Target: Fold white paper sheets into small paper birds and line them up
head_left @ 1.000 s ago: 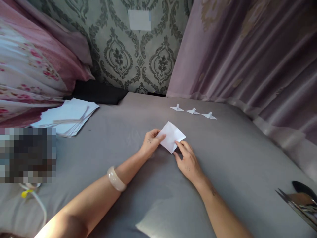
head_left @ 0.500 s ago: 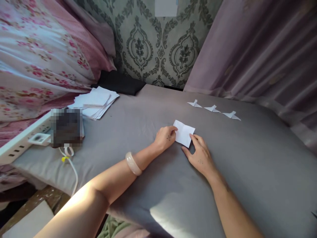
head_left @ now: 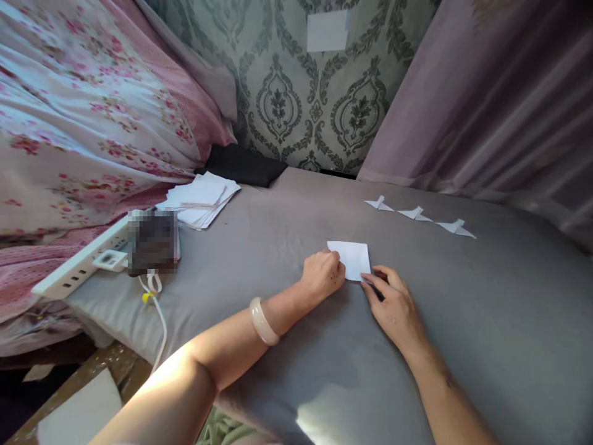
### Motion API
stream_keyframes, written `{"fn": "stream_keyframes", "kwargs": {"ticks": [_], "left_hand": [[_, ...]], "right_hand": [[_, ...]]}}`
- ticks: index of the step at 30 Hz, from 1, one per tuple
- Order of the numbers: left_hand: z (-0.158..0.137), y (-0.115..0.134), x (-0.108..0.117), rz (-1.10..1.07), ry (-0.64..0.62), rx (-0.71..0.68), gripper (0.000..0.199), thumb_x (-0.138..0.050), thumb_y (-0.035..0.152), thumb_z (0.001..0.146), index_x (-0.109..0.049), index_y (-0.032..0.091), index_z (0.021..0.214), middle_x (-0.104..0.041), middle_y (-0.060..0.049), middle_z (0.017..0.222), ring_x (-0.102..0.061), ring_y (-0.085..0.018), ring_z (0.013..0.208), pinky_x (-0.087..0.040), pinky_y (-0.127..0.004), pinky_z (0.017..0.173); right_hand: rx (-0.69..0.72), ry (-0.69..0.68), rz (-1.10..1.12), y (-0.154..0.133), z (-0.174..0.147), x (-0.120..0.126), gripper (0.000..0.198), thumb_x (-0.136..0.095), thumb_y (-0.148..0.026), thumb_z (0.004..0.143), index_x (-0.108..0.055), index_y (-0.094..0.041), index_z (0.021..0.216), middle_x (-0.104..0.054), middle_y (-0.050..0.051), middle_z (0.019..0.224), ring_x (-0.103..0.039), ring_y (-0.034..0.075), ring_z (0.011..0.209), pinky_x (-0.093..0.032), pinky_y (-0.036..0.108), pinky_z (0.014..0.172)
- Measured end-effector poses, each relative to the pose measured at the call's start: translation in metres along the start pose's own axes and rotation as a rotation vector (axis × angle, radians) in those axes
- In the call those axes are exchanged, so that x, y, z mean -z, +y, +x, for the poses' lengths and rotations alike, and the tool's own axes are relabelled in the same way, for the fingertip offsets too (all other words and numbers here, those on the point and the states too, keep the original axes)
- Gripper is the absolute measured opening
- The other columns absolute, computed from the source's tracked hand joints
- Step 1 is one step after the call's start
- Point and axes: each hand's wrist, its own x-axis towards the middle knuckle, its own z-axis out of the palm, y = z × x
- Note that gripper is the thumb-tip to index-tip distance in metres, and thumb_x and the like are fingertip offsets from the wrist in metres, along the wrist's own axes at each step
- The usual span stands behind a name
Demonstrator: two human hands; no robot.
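A small white sheet of paper [head_left: 354, 259] lies between my hands on the grey cloth surface. My left hand [head_left: 323, 274], below a pale bangle [head_left: 264, 321], is closed with its knuckles on the paper's left side; its fingertips are partly hidden. At the lower right corner, my right hand [head_left: 391, 303] pinches the paper between thumb and fingers. Beyond and to the right, three folded white paper shapes [head_left: 412, 214] sit in a row.
A pile of white paper sheets [head_left: 204, 198] lies at the back left beside a folded black cloth [head_left: 248, 164]. A white power strip [head_left: 83, 266] with a charger and cable [head_left: 162, 327] runs along the left edge. Curtains [head_left: 440, 93] hang at right.
The paper has turned so its edges lie squarer to me. My left hand has curled over its left side, and my right fingers have shifted to its lower right corner. The view has moved slightly.
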Motion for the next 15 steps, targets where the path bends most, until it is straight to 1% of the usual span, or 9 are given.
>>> {"fn": "stream_keyframes", "kwargs": {"ticks": [3, 6, 8, 10, 12, 13, 15], "left_hand": [[-0.0018, 0.0022, 0.0028, 0.038, 0.016, -0.009, 0.025, -0.043, 0.022, 0.084, -0.067, 0.013, 0.081, -0.066, -0.014, 0.082, -0.061, -0.023, 0.072, -0.047, -0.034, 0.066], [-0.0027, 0.0030, 0.0073, 0.072, 0.039, -0.063, 0.023, -0.046, 0.022, 0.082, -0.067, 0.012, 0.079, -0.062, -0.017, 0.092, -0.059, -0.028, 0.085, -0.046, -0.039, 0.074], [-0.0025, 0.0023, 0.0094, 0.103, 0.059, -0.164, 0.020, -0.048, 0.021, 0.079, -0.066, 0.012, 0.081, -0.059, -0.018, 0.103, -0.054, -0.031, 0.097, -0.043, -0.043, 0.080], [-0.0015, 0.0011, 0.0096, 0.116, 0.064, -0.318, 0.021, -0.048, 0.016, 0.078, -0.064, 0.012, 0.089, -0.057, -0.017, 0.112, -0.051, -0.032, 0.104, -0.041, -0.045, 0.085], [0.0000, -0.0003, 0.0075, 0.073, 0.023, -0.458, 0.026, -0.046, 0.012, 0.078, -0.062, 0.013, 0.098, -0.058, -0.015, 0.112, -0.050, -0.029, 0.106, -0.040, -0.043, 0.089], [0.0008, -0.0009, 0.0058, 0.038, -0.008, -0.496, 0.027, -0.045, 0.010, 0.079, -0.061, 0.013, 0.101, -0.060, -0.014, 0.110, -0.051, -0.028, 0.106, -0.040, -0.041, 0.090], [0.0022, -0.0023, 0.0021, -0.014, -0.056, -0.520, 0.028, -0.043, 0.009, 0.081, -0.061, 0.013, 0.102, -0.062, -0.013, 0.107, -0.053, -0.025, 0.103, -0.042, -0.037, 0.090]], "right_hand": [[0.005, -0.003, -0.017, 0.0009, -0.0001, -0.0007, 0.028, -0.048, -0.035, 0.090, -0.069, -0.022, 0.104, -0.060, 0.011, 0.113, -0.058, 0.027, 0.103, -0.050, 0.043, 0.088], [0.010, -0.004, -0.033, 0.0006, -0.0002, -0.0008, 0.029, -0.048, -0.034, 0.090, -0.069, -0.021, 0.105, -0.060, 0.011, 0.112, -0.057, 0.027, 0.102, -0.049, 0.044, 0.089], [0.011, -0.006, -0.043, -0.0003, -0.0003, -0.0001, 0.029, -0.048, -0.033, 0.090, -0.068, -0.020, 0.106, -0.060, 0.011, 0.112, -0.057, 0.027, 0.101, -0.049, 0.044, 0.089], [0.014, -0.011, -0.049, -0.0013, -0.0003, 0.0011, 0.028, -0.048, -0.032, 0.091, -0.068, -0.020, 0.106, -0.061, 0.011, 0.112, -0.057, 0.027, 0.100, -0.049, 0.044, 0.089], [0.020, -0.018, -0.045, -0.0018, -0.0002, 0.0023, 0.028, -0.048, -0.030, 0.091, -0.068, -0.020, 0.107, -0.061, 0.010, 0.111, -0.057, 0.026, 0.099, -0.049, 0.043, 0.089], [0.023, -0.021, -0.041, -0.0018, 0.0000, 0.0027, 0.027, -0.048, -0.030, 0.091, -0.067, -0.020, 0.107, -0.062, 0.010, 0.111, -0.057, 0.026, 0.099, -0.048, 0.043, 0.089], [0.025, -0.029, -0.028, -0.0011, 0.0004, 0.0027, 0.027, -0.047, -0.029, 0.091, -0.066, -0.021, 0.108, -0.062, 0.010, 0.112, -0.057, 0.026, 0.099, -0.048, 0.043, 0.089]]}}
